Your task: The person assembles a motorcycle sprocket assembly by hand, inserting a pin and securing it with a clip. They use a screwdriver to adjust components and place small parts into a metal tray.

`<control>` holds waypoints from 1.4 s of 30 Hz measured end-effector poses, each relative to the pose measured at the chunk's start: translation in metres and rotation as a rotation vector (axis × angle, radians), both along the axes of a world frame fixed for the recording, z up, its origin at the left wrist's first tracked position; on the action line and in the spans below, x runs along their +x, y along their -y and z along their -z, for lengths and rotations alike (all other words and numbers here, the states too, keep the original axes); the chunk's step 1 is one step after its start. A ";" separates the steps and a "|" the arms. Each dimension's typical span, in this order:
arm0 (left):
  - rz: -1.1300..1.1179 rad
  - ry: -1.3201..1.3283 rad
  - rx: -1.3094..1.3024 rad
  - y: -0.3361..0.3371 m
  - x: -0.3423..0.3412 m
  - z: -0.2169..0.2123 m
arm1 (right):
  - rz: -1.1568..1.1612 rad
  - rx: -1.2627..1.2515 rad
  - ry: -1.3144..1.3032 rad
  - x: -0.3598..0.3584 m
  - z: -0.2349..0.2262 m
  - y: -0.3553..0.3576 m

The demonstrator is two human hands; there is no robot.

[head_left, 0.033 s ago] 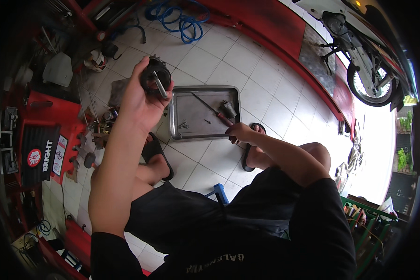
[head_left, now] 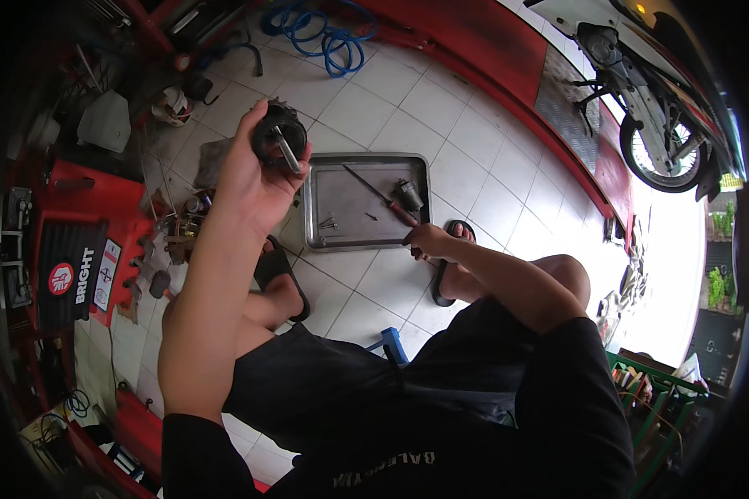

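My left hand (head_left: 262, 187) is raised at the upper left, its fingers wrapped round a black ring-shaped mechanical part (head_left: 268, 143) with a bright metal shaft or pin across its opening. Below and to the right, a shallow metal tray (head_left: 341, 200) lies on the floor between my feet. My right hand (head_left: 429, 239) is closed at the tray's near right corner, on the handle end of a long screwdriver (head_left: 401, 213) whose blade points up and left. In the tray are a dark cylindrical metal part (head_left: 408, 196), several small screws (head_left: 329, 223) and a tiny dark piece (head_left: 372, 216).
A red tool cabinet (head_left: 75, 266) stands at left beside scattered metal parts (head_left: 187, 220). A blue hose (head_left: 333, 41) lies coiled at the far side. A red lift platform (head_left: 491, 75) crosses the far right below a motorcycle (head_left: 653, 108). A green rack (head_left: 657, 399) stands near right.
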State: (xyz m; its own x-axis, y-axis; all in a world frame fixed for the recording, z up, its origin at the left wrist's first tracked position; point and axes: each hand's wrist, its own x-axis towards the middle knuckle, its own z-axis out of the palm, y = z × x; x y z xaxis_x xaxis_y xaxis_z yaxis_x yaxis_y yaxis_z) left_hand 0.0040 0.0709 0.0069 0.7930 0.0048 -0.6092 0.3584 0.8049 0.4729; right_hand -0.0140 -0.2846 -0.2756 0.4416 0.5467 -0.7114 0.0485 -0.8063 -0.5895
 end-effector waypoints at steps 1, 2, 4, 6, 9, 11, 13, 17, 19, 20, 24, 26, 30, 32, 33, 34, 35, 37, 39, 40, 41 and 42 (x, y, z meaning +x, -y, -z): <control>-0.021 -0.009 0.007 -0.002 -0.002 0.001 | -0.336 -0.050 0.127 -0.004 0.021 0.000; -0.035 -0.006 0.012 -0.008 -0.005 0.001 | -0.392 -0.069 0.130 -0.004 0.034 -0.008; -0.075 0.002 0.022 -0.022 -0.014 0.003 | -0.515 -0.106 0.142 0.000 0.063 -0.028; -0.083 -0.003 0.005 -0.016 -0.012 -0.001 | -0.416 -0.194 0.399 -0.007 0.101 -0.017; -0.090 -0.014 -0.008 -0.015 -0.012 -0.002 | -0.170 -0.358 0.533 -0.023 0.138 -0.044; -0.136 -0.031 0.006 -0.027 -0.018 -0.005 | -0.135 -0.343 0.470 -0.027 0.127 -0.095; -0.142 -0.040 -0.018 -0.027 -0.015 -0.009 | 0.288 -0.317 0.410 -0.027 0.127 -0.107; -0.149 -0.050 -0.002 -0.036 -0.014 -0.009 | 0.482 -0.462 0.326 -0.003 0.109 -0.136; -0.158 -0.066 0.011 -0.037 -0.013 -0.008 | 0.431 -0.498 0.346 0.009 0.106 -0.136; -0.164 -0.077 0.007 -0.039 -0.012 -0.005 | 0.435 -0.512 0.350 0.015 0.107 -0.135; -0.167 -0.109 0.000 -0.040 -0.008 0.001 | 0.396 -0.540 0.380 0.028 0.115 -0.131; -0.135 -0.085 0.004 -0.041 -0.008 0.002 | 0.323 -0.538 0.370 0.031 0.119 -0.132; -0.120 -0.089 0.019 -0.035 -0.006 0.005 | 0.284 -0.437 0.374 0.028 0.128 -0.124; -0.123 -0.095 0.026 -0.026 0.002 0.005 | 0.341 -0.289 0.346 0.036 0.125 -0.114; -0.096 -0.089 0.015 -0.021 0.005 0.007 | 0.568 -0.157 0.119 0.039 0.121 -0.103; -0.096 -0.087 0.024 -0.021 0.004 0.012 | 0.759 0.004 -0.121 0.044 0.100 -0.113; -0.093 -0.079 0.026 -0.021 0.003 0.016 | 0.941 0.165 -0.361 0.049 0.075 -0.118; -0.063 -0.058 0.049 -0.021 0.003 0.023 | 0.948 0.389 -0.587 0.057 0.014 -0.114; -0.013 -0.057 0.064 -0.011 0.006 0.024 | 0.971 0.546 -0.706 0.058 -0.054 -0.097; -0.010 -0.065 0.066 -0.003 0.007 0.022 | 0.990 0.589 -0.715 0.057 -0.089 -0.087; -0.007 -0.073 0.065 0.004 0.008 0.020 | 0.928 0.695 -0.723 0.056 -0.127 -0.078; -0.002 -0.078 0.065 0.012 0.010 0.019 | 0.932 0.731 -0.702 0.053 -0.161 -0.069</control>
